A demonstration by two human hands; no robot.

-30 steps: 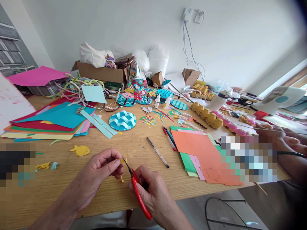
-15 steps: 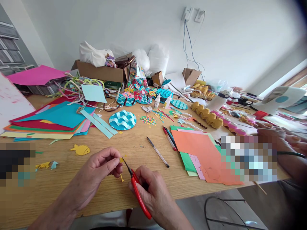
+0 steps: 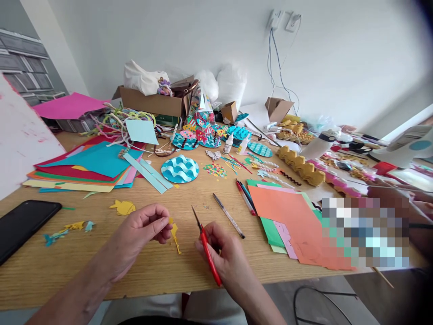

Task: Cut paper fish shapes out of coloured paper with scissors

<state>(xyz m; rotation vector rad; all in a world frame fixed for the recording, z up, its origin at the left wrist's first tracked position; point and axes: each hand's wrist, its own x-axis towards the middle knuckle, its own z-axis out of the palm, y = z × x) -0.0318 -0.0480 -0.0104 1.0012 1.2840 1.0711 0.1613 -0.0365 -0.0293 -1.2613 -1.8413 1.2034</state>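
My left hand point(image 3: 149, 230) pinches a small piece of yellow paper point(image 3: 171, 220) between thumb and fingers, above the table. Below and right of its fingertips is a thin yellow paper scrap point(image 3: 175, 238). My right hand point(image 3: 221, 253) is wrapped round red-handled scissors point(image 3: 209, 255), whose dark tips point up and away, apart from the yellow paper. A yellow paper fish point(image 3: 123, 207) lies just beyond my left hand. Yellow and light blue scraps point(image 3: 72, 226) are farther left. A pen point(image 3: 228, 215) rests beyond my right hand.
A black phone point(image 3: 29, 225) lies at the left edge. Coloured paper point(image 3: 91, 160) is stacked at back left; orange sheets point(image 3: 287, 216) lie on the right. A blue wavy disc point(image 3: 180, 169) and glue bottles point(image 3: 228, 143) stand behind. Another person's hand point(image 3: 389, 194) is at far right.
The scissors and my right hand have moved away from the yellow paper, toward the right in view. More of the thin yellow scrap shows. The view has shifted, revealing the phone.
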